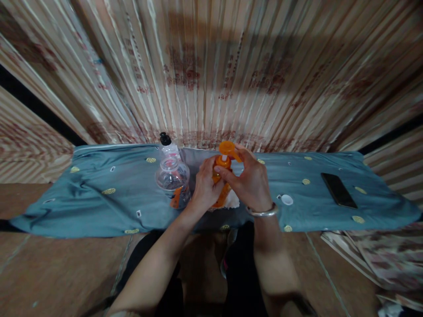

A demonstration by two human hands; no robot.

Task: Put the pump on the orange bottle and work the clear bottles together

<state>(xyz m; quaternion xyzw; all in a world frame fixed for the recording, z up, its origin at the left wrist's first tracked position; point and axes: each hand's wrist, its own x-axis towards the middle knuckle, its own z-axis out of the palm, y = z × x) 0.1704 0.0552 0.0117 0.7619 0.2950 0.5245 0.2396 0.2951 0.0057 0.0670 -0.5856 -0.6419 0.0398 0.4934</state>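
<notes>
An orange pump bottle (222, 198) stands upright at the middle of the cloth-covered table, over a crumpled white tissue (233, 200). My left hand (207, 181) is closed around its upper part from the left. From the other side my right hand (249, 178), with a silver bangle on the wrist, grips the pump top, thumb near the collar and fingers behind the nozzle. The orange pump head (227, 148) sits raised on a short white stem. Part of the bottle is hidden by my hands.
Left of my hands stand a clear plastic jar (170, 178) with an orange label and, behind it, a transparent bottle with a black cap (165, 139). A white round lid (287, 200) and a black phone (339, 190) lie to the right. A striped curtain (211, 79) hangs behind.
</notes>
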